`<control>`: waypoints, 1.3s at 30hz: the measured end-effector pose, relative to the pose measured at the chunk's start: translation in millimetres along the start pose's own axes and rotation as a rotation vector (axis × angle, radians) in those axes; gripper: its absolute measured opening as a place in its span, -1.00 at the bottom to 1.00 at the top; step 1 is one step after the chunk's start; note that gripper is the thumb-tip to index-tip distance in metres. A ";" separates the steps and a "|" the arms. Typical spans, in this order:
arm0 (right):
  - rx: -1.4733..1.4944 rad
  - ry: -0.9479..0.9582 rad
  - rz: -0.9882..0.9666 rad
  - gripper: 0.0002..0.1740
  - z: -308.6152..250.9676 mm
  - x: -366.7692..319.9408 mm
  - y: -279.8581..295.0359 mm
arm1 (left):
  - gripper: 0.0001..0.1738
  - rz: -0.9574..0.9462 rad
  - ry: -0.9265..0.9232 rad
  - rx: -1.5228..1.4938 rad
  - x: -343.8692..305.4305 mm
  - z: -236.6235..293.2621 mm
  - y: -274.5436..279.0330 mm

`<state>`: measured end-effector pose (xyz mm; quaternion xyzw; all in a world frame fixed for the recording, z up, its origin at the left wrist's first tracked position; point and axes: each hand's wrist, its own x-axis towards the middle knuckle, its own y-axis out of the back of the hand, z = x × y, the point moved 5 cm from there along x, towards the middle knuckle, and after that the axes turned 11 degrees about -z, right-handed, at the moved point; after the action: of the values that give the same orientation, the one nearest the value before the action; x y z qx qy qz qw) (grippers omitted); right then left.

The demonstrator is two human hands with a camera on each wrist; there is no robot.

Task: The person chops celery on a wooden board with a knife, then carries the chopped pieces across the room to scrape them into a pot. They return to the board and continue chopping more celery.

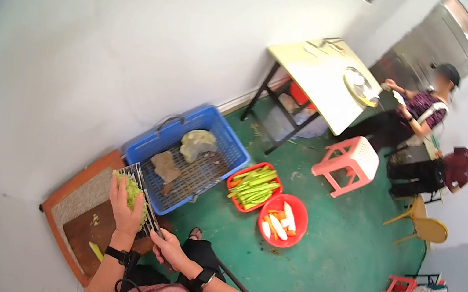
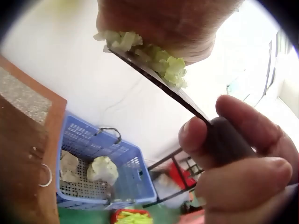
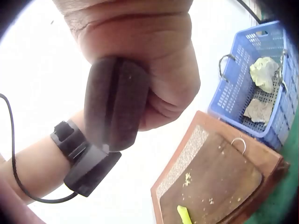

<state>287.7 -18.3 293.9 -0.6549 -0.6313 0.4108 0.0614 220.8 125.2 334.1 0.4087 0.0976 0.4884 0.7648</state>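
Note:
My right hand (image 1: 172, 250) grips the dark handle (image 2: 226, 140) of a broad-bladed kitchen knife (image 2: 154, 79). A heap of chopped pale-green vegetable (image 1: 132, 191) lies on the blade. My left hand (image 1: 124, 217) rests on the heap with its fingers extended, and the knife and heap are held up above the brown cutting board (image 3: 219, 172). On that board are a short green stalk piece (image 3: 183, 214) and scattered bits. In the right wrist view, the handle's butt end sticks out of my right fist while the blade is hidden.
The board lies on a wood-edged small table (image 1: 62, 194) by the wall. Beside it a blue crate (image 1: 138, 145) holds a crumpled pale bag. A red basket (image 1: 244, 209) of green stalks and a red bowl (image 1: 305, 210) of orange and white pieces stand on the floor. Beyond are a pink stool (image 1: 362, 155), a table (image 1: 314, 73) and people.

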 end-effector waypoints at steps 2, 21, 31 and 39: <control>0.036 0.052 0.026 -0.61 -24.6 -15.4 21.4 | -0.29 -0.023 -0.059 -0.009 22.7 33.1 -18.6; 0.483 0.643 0.752 -0.58 -93.2 -264.5 202.4 | -0.29 -0.649 -0.834 -0.297 19.5 396.4 -283.9; 0.726 0.874 1.163 -0.63 -71.0 -416.5 259.8 | -0.30 -0.972 -1.163 -0.511 -109.2 575.1 -386.6; 0.927 1.120 1.361 -0.61 -19.3 -516.6 297.8 | -0.26 -1.271 -1.337 -0.553 -240.8 683.0 -429.0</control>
<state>600.3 -521.2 366.1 -0.8881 0.2217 0.1961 0.3516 760.4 -516.7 406.6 0.2785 -0.2740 -0.3454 0.8533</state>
